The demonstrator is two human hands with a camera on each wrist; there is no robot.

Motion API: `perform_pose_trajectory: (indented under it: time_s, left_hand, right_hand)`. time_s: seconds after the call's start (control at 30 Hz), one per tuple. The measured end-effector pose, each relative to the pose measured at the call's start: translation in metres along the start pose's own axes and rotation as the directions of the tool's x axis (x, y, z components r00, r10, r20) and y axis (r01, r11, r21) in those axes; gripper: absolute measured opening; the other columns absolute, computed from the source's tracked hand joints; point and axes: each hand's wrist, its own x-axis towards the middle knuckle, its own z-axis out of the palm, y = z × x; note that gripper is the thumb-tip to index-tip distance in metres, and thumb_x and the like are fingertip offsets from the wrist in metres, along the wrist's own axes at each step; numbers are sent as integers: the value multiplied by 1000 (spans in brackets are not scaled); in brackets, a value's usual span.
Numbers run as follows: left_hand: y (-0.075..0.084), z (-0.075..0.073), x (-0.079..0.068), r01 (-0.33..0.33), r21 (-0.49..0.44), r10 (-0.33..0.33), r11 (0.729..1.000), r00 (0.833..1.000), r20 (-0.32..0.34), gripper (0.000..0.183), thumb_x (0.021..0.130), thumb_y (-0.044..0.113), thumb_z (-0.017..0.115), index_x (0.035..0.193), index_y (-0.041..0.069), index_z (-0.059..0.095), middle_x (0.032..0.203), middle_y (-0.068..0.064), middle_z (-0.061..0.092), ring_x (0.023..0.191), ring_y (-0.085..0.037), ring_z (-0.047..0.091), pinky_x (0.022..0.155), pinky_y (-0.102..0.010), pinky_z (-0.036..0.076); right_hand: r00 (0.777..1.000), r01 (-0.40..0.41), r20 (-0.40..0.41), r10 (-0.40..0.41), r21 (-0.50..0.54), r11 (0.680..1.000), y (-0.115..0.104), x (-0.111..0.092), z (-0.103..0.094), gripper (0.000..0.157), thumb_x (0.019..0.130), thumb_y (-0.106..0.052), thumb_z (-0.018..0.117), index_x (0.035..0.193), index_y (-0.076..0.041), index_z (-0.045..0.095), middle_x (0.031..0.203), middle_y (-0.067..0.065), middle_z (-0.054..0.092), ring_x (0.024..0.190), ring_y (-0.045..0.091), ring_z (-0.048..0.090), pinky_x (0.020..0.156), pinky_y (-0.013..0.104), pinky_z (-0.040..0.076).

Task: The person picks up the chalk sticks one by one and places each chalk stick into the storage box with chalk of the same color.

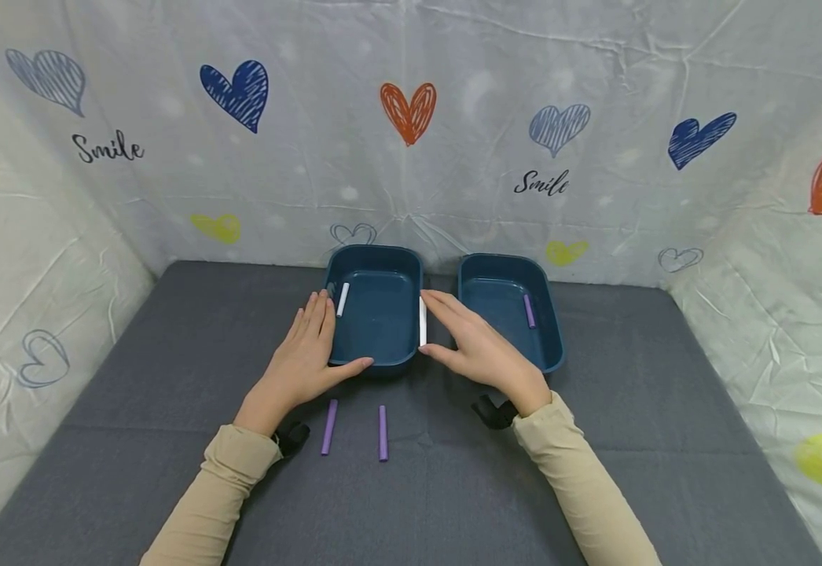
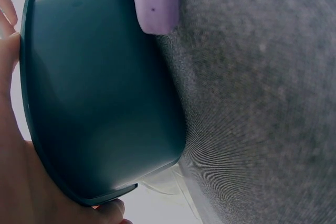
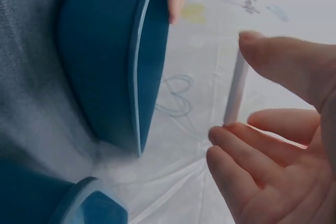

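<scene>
My left hand (image 1: pixel 301 346) lies along the left rim of the left dark-blue bin (image 1: pixel 383 365), fingers straight, thumb on its front rim. Inside that bin a white chalk stick (image 1: pixel 343 299) leans near the left wall. Over the bin's right rim, my right hand (image 1: pixel 489 346) pinches another white chalk stick (image 1: pixel 423 322) lengthwise; the right wrist view shows this chalk (image 3: pixel 236 90) held by its two ends between thumb and fingertips. Two purple chalk sticks, one on the left (image 1: pixel 329 427) and one on the right (image 1: pixel 383 433), lie on the table before the bin.
A second dark-blue bin (image 1: pixel 555 358) stands to the right, with a purple chalk stick (image 1: pixel 529 311) inside by its right wall. Grey cloth (image 1: pixel 666 393) covers the table. Behind and at the sides hangs a white curtain (image 1: pixel 326 118) printed with hearts.
</scene>
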Motion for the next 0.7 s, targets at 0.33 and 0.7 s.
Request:
perform_pose_trajectory:
  time_s: [0.33,0.7]
  left_hand:
    - [0,0,0,0,5,0,1000,1000,4,123,84,82,46,155,-8,3,163,-20,-11,151,-33,-10,121,-53,5]
    - [-1,1,0,-4,22,4,1000,1000,-5,123,84,82,45,155,-8,3,163,-22,-7,151,-34,-9,120,-56,8]
  right_hand:
    - [999,-33,33,32,29,999,7,24,5,72,101,-23,61,156,1,22,160,16,24,143,27,32,116,42,31]
    - [986,-136,104,127,86,987,19,52,5,72,101,-30,60,157,-5,24,161,13,24,146,28,27,117,45,29]
